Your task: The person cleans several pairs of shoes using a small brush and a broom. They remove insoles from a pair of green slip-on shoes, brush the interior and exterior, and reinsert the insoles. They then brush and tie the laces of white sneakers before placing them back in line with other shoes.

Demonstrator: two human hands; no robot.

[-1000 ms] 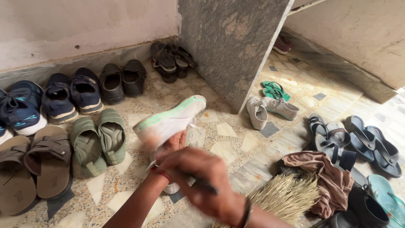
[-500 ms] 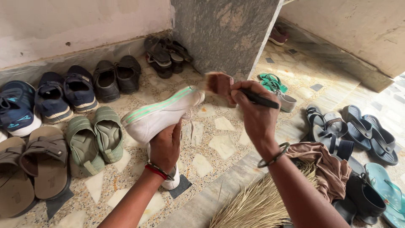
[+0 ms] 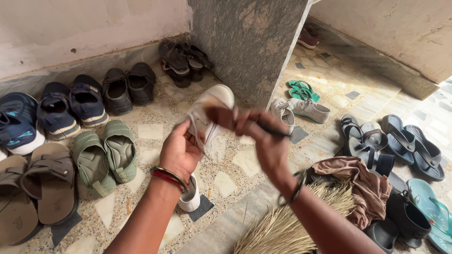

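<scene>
Fingers of the left hand curl around the heel end of a white canvas shoe and grip it, holding it up off the floor with its toe tipped toward the grey stone pillar. That wrist is bent back, palm toward the shoe, and carries red and dark bangles. The right hand crosses in front of the shoe's side, blurred, its fingers closed on a thin dark stick-like handle; what sits at the handle's end cannot be told. A thin bangle hangs at that wrist.

The shoe is pale and soft-looking, with a rounded toe, a light rubber edge and a loose lace dangling below it. It hangs just in front of the pillar's lower corner, above the speckled terrazzo floor. Its mate lies on the floor straight beneath the left wrist.

Left of the pillar, against the wall, stand dark sandals, black shoes and navy shoes; nearer lie green ridged sandals and brown slides. Right of the pillar are grey sneakers, green flip-flops and dark flip-flops. A straw broom and a crumpled brown cloth lie below the right forearm.
</scene>
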